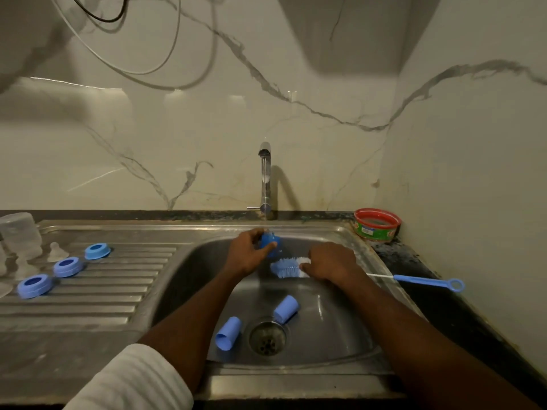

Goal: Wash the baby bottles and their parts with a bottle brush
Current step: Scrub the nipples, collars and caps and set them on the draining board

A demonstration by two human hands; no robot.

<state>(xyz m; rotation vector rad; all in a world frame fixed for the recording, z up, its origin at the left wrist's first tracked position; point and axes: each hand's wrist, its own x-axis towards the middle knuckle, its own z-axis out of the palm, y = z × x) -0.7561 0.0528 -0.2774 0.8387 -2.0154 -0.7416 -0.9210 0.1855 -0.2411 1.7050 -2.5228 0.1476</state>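
Over the far part of the sink [340, 329], under the tap [265, 179], the left hand [247, 255] pinched a blue cap [270, 243], mouth facing right. The right hand [331, 266] curled around the bottle brush [288, 267] at the base of its bristles; its long axis ran left-right, bristles pointing left toward the cap. Light, rigid and probably slippery when wet, the cap seemed best held across its sides.

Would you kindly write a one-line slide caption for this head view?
Over the sink, the left hand holds a blue bottle cap while the right hand grips the bottle brush.
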